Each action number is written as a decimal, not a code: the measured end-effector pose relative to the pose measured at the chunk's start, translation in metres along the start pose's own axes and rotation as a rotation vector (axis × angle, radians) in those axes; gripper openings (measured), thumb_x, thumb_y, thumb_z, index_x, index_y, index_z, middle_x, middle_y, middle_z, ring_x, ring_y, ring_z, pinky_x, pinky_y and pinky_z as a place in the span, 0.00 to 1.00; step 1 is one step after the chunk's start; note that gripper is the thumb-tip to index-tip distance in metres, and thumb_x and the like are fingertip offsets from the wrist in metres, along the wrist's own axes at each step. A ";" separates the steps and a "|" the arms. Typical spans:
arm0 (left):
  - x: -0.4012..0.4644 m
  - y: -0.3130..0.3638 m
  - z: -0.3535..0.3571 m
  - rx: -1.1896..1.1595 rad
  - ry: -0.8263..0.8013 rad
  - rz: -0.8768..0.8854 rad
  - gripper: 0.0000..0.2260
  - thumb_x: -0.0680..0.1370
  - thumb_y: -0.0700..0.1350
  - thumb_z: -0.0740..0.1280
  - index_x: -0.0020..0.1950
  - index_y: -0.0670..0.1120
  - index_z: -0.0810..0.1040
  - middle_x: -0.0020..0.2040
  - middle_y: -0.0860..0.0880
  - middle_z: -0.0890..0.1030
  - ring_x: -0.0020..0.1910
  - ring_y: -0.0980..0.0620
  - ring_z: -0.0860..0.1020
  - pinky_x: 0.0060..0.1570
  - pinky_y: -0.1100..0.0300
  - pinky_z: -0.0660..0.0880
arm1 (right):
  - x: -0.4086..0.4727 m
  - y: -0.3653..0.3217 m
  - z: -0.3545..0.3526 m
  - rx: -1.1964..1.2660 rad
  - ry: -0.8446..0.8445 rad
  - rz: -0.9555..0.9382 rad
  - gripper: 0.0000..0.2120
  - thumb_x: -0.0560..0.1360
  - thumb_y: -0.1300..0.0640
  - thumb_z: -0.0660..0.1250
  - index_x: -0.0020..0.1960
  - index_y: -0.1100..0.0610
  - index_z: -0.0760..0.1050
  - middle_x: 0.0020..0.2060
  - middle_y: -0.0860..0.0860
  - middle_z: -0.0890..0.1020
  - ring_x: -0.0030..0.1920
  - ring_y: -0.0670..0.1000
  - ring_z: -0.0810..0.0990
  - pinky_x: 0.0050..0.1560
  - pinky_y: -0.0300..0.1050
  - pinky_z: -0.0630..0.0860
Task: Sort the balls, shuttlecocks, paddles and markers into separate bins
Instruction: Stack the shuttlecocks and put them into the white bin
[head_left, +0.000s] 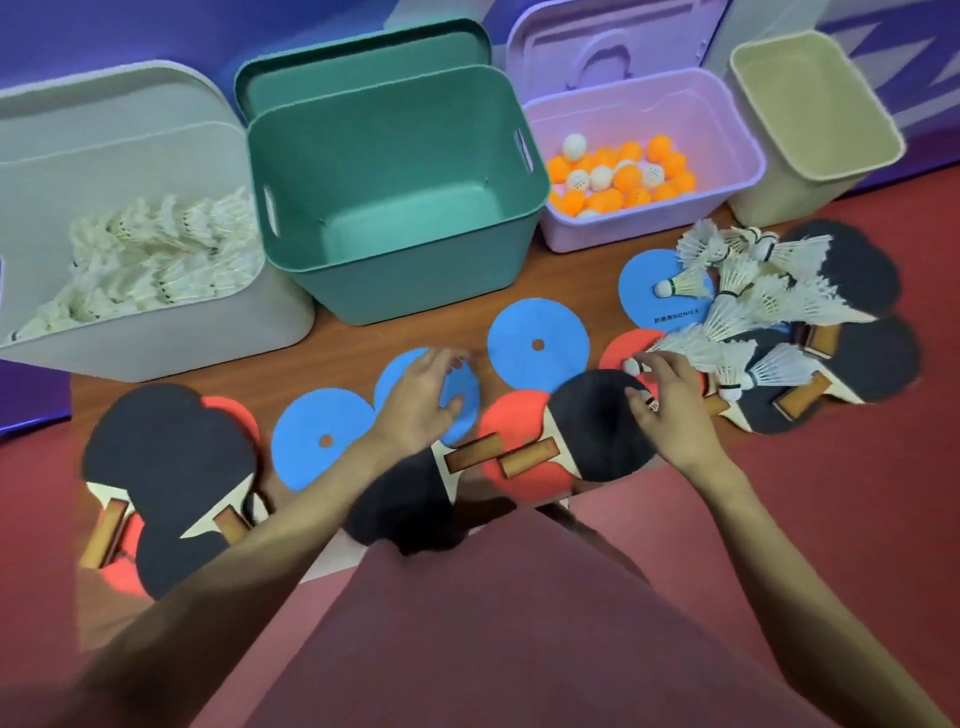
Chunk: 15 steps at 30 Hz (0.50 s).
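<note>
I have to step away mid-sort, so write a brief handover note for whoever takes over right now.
Left hand: open, resting on a blue marker disc.
Right hand: pinching a shuttlecock at the edge of the loose pile.
Done: white bin holds shuttlecocks; purple bin holds the balls.
Left: green bin and beige bin look empty. The shuttlecock pile, paddles and blue and red discs are on the table unsorted.
</note>
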<state>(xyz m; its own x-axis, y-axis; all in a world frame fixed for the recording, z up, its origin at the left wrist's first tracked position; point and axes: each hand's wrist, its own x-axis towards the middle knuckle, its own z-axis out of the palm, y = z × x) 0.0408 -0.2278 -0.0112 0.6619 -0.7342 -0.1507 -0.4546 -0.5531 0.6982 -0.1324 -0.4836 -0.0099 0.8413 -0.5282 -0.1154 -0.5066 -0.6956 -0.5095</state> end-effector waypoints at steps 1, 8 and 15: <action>0.008 0.010 0.010 -0.001 -0.019 0.018 0.20 0.73 0.35 0.67 0.64 0.42 0.71 0.59 0.46 0.76 0.60 0.47 0.73 0.61 0.51 0.70 | 0.001 0.011 -0.006 0.006 0.014 0.009 0.19 0.74 0.64 0.67 0.64 0.63 0.72 0.59 0.61 0.72 0.61 0.60 0.70 0.62 0.39 0.61; 0.069 0.084 0.085 0.085 -0.183 0.209 0.20 0.73 0.38 0.68 0.64 0.45 0.73 0.62 0.48 0.75 0.62 0.46 0.71 0.61 0.49 0.69 | 0.015 0.076 -0.041 0.012 0.032 0.046 0.19 0.74 0.63 0.66 0.65 0.63 0.71 0.60 0.62 0.72 0.62 0.61 0.70 0.64 0.46 0.64; 0.109 0.125 0.146 0.256 -0.439 0.330 0.29 0.71 0.34 0.70 0.70 0.48 0.69 0.67 0.51 0.73 0.67 0.50 0.68 0.61 0.62 0.63 | 0.026 0.118 -0.057 0.048 -0.049 0.035 0.19 0.75 0.63 0.64 0.66 0.61 0.70 0.61 0.58 0.70 0.58 0.56 0.74 0.57 0.40 0.68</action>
<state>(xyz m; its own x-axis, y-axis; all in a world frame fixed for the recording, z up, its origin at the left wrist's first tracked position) -0.0304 -0.4343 -0.0426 0.1786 -0.9467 -0.2682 -0.7591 -0.3060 0.5746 -0.1806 -0.6069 -0.0245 0.8323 -0.5259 -0.1750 -0.5269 -0.6526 -0.5445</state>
